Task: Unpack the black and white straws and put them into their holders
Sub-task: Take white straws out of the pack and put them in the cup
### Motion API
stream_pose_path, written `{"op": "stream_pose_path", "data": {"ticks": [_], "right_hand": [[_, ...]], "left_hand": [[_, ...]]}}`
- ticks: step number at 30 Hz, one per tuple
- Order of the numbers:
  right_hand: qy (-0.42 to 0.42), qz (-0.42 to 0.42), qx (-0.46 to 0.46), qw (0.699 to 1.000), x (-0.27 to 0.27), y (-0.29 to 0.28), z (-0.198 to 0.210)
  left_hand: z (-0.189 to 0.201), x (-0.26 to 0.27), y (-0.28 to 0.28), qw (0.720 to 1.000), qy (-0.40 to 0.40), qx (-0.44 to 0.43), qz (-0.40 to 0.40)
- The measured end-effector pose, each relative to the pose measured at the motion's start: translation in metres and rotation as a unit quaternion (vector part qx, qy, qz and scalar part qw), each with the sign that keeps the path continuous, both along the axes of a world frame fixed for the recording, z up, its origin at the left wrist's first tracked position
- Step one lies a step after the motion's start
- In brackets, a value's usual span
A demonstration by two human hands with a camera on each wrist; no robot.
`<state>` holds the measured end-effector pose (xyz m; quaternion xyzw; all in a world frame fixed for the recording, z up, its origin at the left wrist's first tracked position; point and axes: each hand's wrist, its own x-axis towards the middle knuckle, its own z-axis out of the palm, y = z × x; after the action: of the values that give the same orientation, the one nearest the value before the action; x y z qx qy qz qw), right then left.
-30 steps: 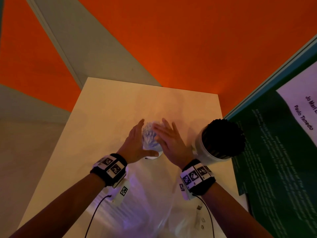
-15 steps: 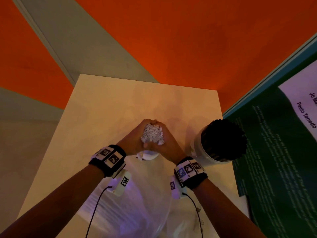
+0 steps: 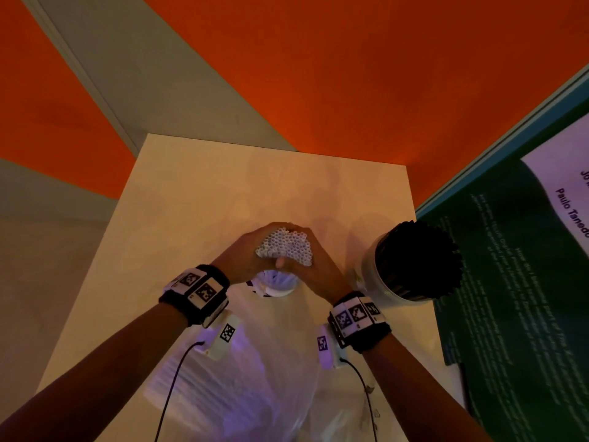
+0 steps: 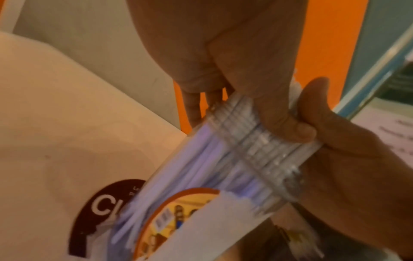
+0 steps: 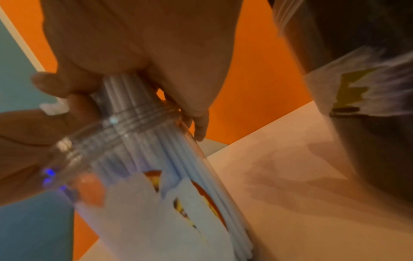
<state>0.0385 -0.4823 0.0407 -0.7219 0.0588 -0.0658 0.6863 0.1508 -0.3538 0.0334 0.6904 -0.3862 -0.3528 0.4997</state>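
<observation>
Left hand (image 3: 245, 256) and right hand (image 3: 314, 267) clasped white straws (image 3: 284, 247), bundle standing in clear holder (image 3: 276, 283). Right of it, black straws (image 3: 417, 258) already filled their holder (image 3: 381, 290). White bundle apparently nearly seated.

cream tabletop (image 3: 197, 199) | clear plastic bag (image 3: 255, 378) lying at near edge | dark green poster (image 3: 510, 282) at right | orange wall (image 3: 350, 74) behind

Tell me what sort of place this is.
Likely a café or exhibition stand, though that's a guess: a small pale table against orange walls, a printed poster board beside it, and jars of white straws and black straws.
</observation>
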Motion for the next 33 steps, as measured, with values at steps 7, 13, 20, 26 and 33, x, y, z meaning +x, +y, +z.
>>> {"op": "stream_pose_path", "data": {"ticks": [7, 13, 20, 26, 33], "right_hand": [[0.151, -0.072, -0.046, 0.985, -0.022, -0.009, -0.009], [0.181, -0.128, -0.094, 0.971, -0.087, -0.013, -0.014], [0.274, 0.073, -0.175, 0.943, -0.186, 0.020, -0.012], [0.352, 0.235, -0.204, 0.883, -0.207, 0.086, -0.050], [0.220, 0.053, -0.226, 0.947, -0.183, 0.149, -0.046]], "left_hand": [[-0.003, 0.006, 0.005, 0.998, -0.002, 0.061, 0.018], [-0.011, -0.010, 0.053, 0.989, -0.053, 0.079, 0.117], [0.003, -0.092, 0.099, 0.917, -0.370, 0.141, -0.050], [-0.003, -0.169, 0.109, 0.858, -0.323, 0.310, -0.252], [0.016, -0.196, 0.133, 0.919, -0.239, 0.227, -0.217]]}}
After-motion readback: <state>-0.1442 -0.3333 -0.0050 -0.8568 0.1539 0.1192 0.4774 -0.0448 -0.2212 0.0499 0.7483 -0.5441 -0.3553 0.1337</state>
